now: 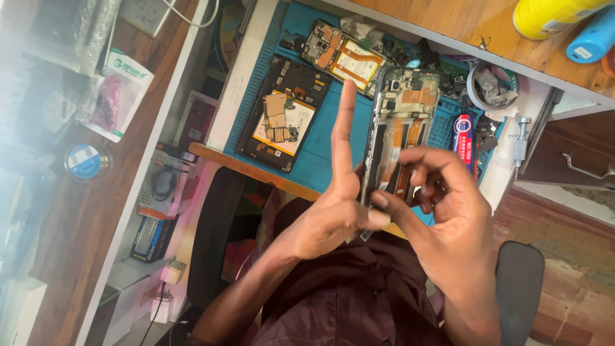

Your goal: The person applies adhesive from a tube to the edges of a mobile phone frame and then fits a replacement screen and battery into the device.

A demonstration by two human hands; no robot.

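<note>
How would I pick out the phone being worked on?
Start at the blue work mat on the desk. Two opened phones lie flat on it; the opened phone you want is lifted above it, held between both hands, back cover off, showing orange ribbon cables.

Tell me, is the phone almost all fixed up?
Not yet. Its back is already off, so the insides show. Both hands, left hand and right hand, hold the open phone upright now. Two more opened phones still lie on the blue mat.

hands: left hand (333, 214), right hand (442, 205) grip opened phone (400, 122) | below: blue mat (320, 150), 2 more phones
</note>
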